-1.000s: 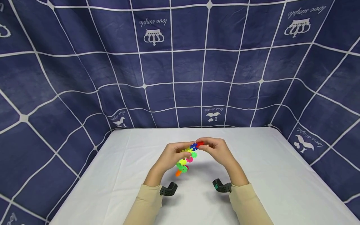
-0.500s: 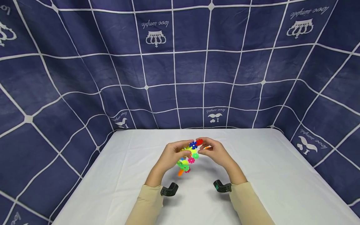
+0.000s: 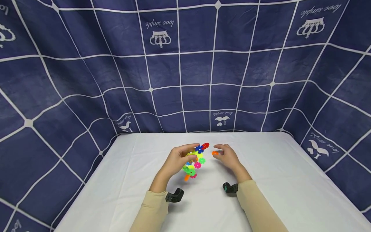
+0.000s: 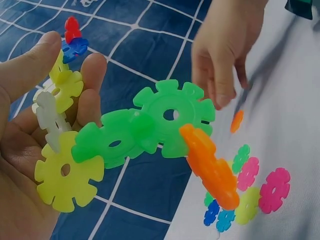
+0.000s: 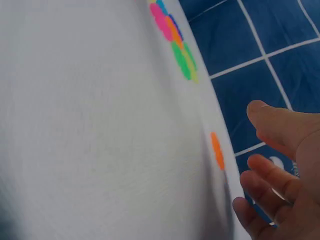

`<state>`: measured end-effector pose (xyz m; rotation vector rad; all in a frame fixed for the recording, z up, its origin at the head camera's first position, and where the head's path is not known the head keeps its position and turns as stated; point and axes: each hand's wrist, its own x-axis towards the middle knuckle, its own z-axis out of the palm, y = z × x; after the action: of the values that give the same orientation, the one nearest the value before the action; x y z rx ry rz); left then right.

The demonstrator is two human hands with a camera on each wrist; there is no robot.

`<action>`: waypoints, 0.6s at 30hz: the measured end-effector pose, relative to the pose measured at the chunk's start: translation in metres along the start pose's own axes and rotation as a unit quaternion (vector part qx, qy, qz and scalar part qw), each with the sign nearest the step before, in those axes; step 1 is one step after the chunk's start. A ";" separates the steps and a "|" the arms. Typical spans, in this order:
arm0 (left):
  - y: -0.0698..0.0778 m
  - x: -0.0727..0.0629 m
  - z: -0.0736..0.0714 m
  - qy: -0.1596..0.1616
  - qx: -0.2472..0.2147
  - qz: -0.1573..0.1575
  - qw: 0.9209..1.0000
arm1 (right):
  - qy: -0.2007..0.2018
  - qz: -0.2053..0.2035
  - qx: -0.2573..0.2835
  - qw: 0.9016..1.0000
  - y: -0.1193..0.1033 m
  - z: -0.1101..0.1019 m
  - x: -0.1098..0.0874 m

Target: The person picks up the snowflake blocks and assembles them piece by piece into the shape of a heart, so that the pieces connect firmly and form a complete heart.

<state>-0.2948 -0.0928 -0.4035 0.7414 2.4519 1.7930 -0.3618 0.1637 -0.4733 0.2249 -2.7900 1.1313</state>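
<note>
From where I stand, the left hand pinches a chain of plastic flower discs, held up off the white table. Its length slants from a red disc at the far right to an orange end piece at the near left. The right hand holds nothing, fingers parted. A lone orange disc lies on the table just to its left, clear of the fingertips; this hand is the nearer one. More loose discs sit by the chain, in no container.
</note>
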 end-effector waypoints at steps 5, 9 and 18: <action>0.001 0.000 0.000 0.001 0.006 -0.005 1.000 | -0.027 0.007 -0.024 0.999 0.007 0.004 0.005; 0.002 0.000 0.000 0.003 0.013 -0.004 1.000 | -0.023 0.001 -0.026 0.999 0.009 0.007 0.008; 0.001 0.002 0.002 -0.005 0.011 0.001 1.000 | -0.010 0.027 -0.047 0.998 0.008 0.014 0.011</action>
<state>-0.2957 -0.0900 -0.4030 0.7533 2.4696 1.7613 -0.3753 0.1589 -0.4871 0.1522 -2.8738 1.0116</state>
